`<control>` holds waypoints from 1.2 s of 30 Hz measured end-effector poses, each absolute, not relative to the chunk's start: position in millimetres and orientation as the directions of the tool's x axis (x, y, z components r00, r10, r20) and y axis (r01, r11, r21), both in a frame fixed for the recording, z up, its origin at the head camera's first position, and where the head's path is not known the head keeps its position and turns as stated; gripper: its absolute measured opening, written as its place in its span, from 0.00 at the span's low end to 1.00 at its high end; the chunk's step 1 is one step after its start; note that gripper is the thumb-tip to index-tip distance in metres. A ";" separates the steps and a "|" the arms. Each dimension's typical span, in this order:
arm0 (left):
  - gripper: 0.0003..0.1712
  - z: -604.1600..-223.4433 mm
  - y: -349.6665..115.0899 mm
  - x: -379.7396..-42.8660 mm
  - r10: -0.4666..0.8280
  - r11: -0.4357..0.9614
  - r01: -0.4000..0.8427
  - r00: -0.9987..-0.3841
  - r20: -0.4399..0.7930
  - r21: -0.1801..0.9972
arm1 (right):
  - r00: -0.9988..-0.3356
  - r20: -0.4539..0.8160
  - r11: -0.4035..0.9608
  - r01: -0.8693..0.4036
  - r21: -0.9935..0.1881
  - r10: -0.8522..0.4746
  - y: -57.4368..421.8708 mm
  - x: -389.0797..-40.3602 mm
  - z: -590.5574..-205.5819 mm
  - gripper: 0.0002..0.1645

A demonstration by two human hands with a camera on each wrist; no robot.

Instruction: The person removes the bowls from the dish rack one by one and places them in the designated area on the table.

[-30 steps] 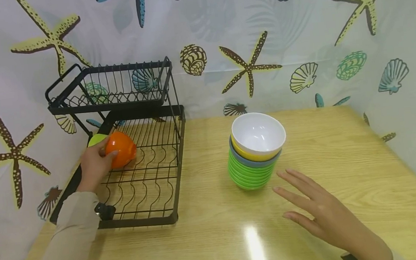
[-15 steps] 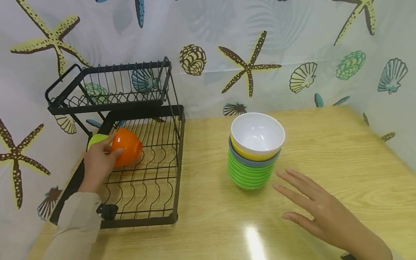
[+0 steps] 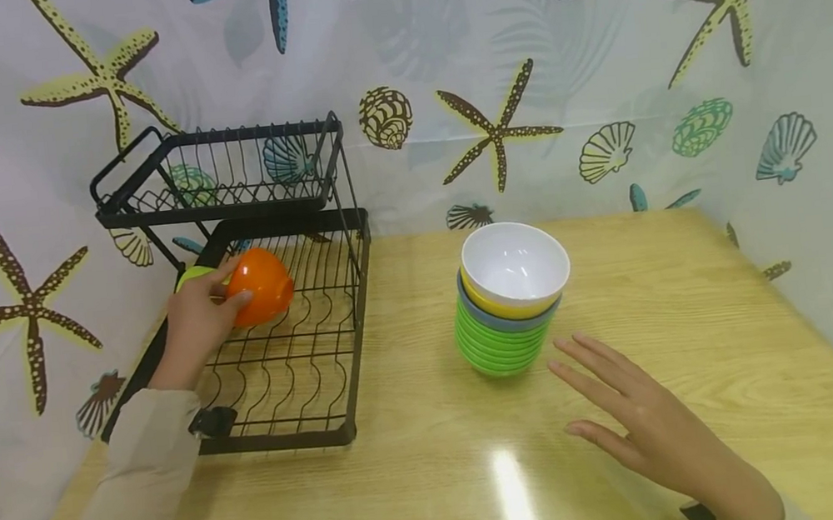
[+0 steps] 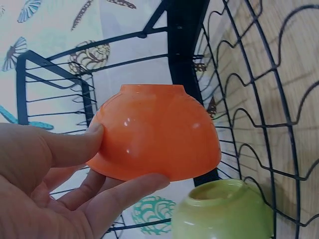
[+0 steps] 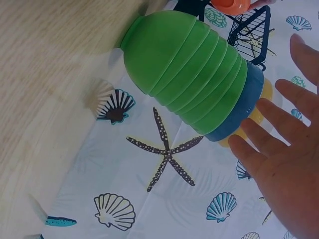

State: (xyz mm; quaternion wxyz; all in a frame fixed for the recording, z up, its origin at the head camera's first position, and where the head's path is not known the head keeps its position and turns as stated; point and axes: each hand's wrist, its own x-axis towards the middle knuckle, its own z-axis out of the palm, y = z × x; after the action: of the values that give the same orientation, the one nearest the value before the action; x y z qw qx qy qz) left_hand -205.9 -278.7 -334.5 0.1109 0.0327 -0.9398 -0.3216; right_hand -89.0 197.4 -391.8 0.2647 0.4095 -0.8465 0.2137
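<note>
My left hand (image 3: 197, 325) pinches an orange bowl (image 3: 263, 286) by its rim, thumb on one side and fingers on the other. The bowl is tipped on its side over the lower tier of a black dish rack (image 3: 348, 384). Behind it, in the left wrist view, a lime-green bowl (image 4: 222, 211) stands in the rack, mostly hidden by the hand in the head view. My right hand (image 3: 654, 421) hovers with spread fingers beside a stack of bowls: several green ones (image 3: 496, 344), a blue one (image 3: 508, 320), a yellow one (image 3: 504, 306) and a white one (image 3: 516, 263) on top.
The rack's upper tier (image 3: 216, 212) overhangs the back of the lower one. A wooden table (image 3: 422, 477) bears the rack and the stack. A white cloth (image 3: 427, 58) printed with starfish and shells hangs behind and at both sides.
My left hand has moved slightly right and up with the orange bowl, away from the lime-green one. The right hand and the stack stay where they were.
</note>
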 end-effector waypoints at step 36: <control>0.29 -310.9 -240.0 -138.0 0.152 0.759 0.290 -0.949 0.274 0.583 | -0.600 0.532 0.601 -0.775 -0.198 -0.598 195.3 -88.4 -391.0 0.39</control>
State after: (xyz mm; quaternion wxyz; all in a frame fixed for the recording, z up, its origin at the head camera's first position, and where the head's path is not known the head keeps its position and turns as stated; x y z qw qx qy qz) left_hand -138.0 -240.0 -310.9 0.1057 -0.1187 -0.9319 -0.3260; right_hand -88.4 195.3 -391.0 0.2107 0.3947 -0.8695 0.2093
